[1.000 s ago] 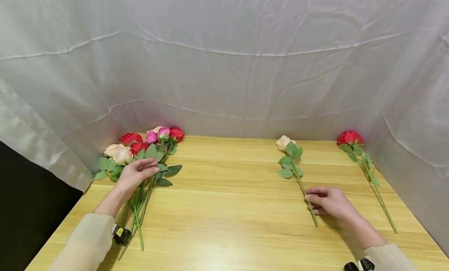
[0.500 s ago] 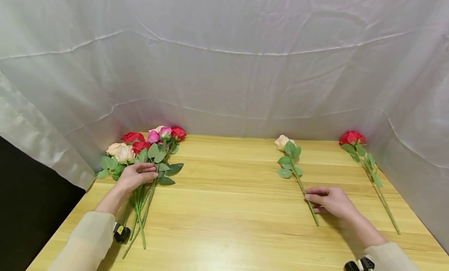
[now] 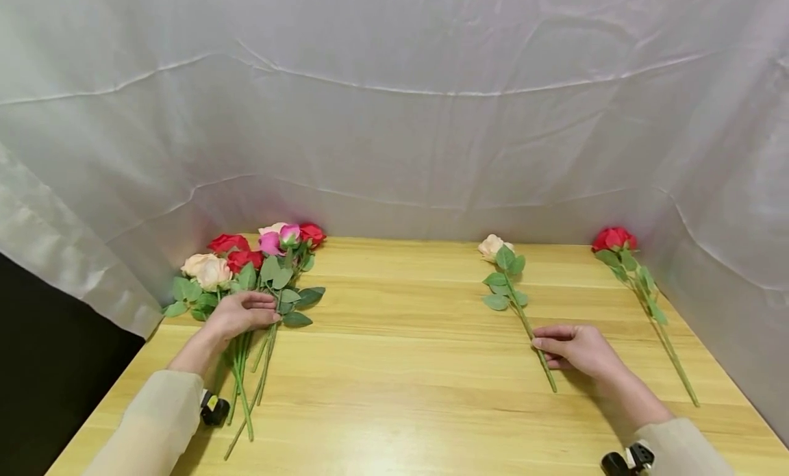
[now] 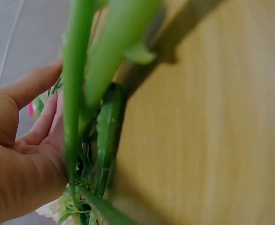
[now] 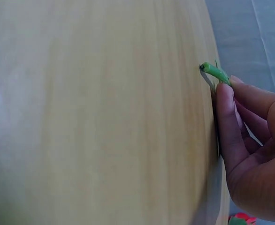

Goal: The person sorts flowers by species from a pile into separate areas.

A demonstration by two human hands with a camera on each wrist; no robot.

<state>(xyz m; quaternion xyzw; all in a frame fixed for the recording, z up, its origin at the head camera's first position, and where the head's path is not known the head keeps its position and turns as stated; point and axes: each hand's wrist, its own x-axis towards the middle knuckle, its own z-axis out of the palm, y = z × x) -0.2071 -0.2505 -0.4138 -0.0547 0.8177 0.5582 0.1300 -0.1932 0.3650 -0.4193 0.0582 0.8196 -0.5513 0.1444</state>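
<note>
On the right, a cream rose [image 3: 495, 248] lies with leafy stem slanting toward me. My right hand [image 3: 578, 351] pinches its lower stem between thumb and fingers; the cut end [image 5: 215, 72] pokes out past the fingertips in the right wrist view. Over a bunch of red, cream and pink roses at left, my left hand [image 3: 243, 315] has thumb and fingertips together on a stem among the leaves [image 3: 290, 301]. Which bloom that stem carries is hidden in the bunch. Green stems [image 4: 97, 93] cross close before the left palm in the left wrist view.
A single red rose [image 3: 615, 239] lies at the far right, its stem running toward the front. The wooden table [image 3: 394, 366] meets a pale grey cloth backdrop [image 3: 394, 147] behind and at both sides. A dark area [image 3: 55, 359] borders the table on the left.
My left hand has lowered slightly and its thumb and fingers have come together on a stem; leaves and stems there have shifted a little right. My right hand keeps its grip on the cream rose.
</note>
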